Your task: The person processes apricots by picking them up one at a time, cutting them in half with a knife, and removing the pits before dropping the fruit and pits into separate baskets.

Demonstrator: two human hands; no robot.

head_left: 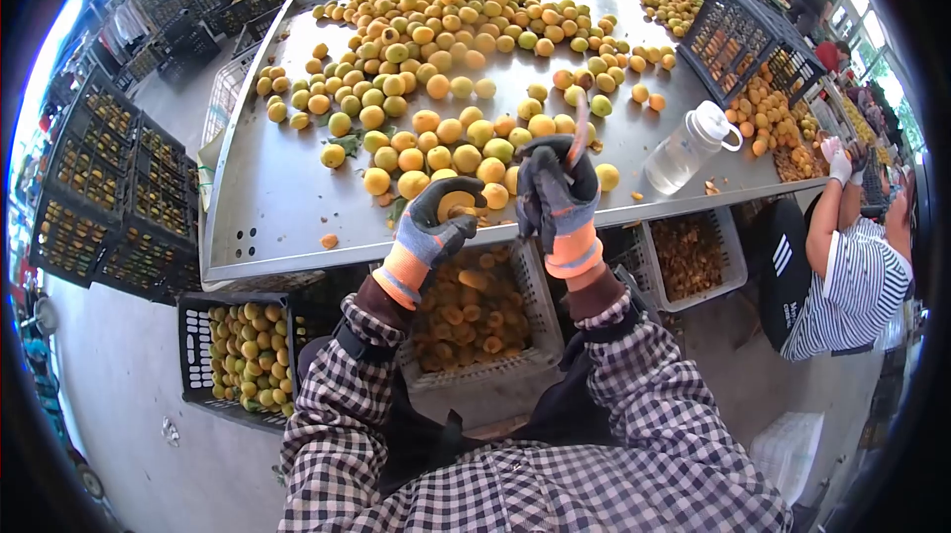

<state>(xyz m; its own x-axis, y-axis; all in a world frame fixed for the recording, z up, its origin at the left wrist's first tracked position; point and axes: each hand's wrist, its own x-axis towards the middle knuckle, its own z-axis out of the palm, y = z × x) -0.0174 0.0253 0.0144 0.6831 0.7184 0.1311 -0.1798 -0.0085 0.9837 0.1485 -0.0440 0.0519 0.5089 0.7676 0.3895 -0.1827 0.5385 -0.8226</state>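
Fruit piece (457,204) sits in the left hand (432,223), whose gloved grip curls round it above the near edge of the worktop (280,211). The right hand (560,191) has its grip closed on a slim, pinkish object (581,122). Loose yellow fruit (467,159) lies just beyond both hands, a water bottle (680,155) stands to the right, and a crate (542,303) of cut fruit sits below.

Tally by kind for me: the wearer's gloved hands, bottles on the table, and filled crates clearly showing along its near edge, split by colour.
Gloved hands: 2, left hand and right hand
Water bottle: 1
Black crate: 1
Grey crates: 2
Total: 6
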